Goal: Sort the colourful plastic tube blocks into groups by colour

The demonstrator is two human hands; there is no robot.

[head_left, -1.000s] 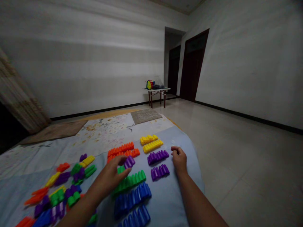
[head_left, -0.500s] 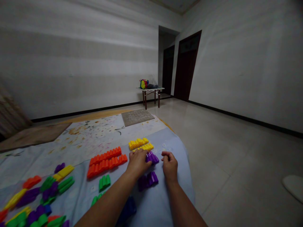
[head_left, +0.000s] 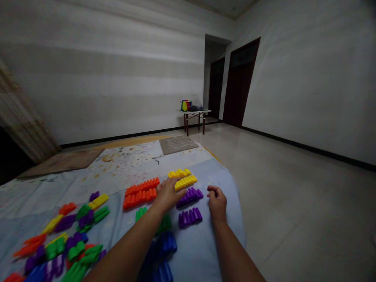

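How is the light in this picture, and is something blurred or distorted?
Head view: dim overall, with pale bands across the white wall; same view: faint sheen on the pale tiled floor, soft edges on the multicoloured ridged plastic blocks, and a dark-brown door leaning, probably from wide-angle distortion.

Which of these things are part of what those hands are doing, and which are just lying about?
Seemingly in use:
- orange rows
- yellow rows
- purple rows
- green blocks
- blue blocks
- mixed-colour blocks

Seemingly lying about:
- grey mat
- brown mat
- multicoloured item on the small table
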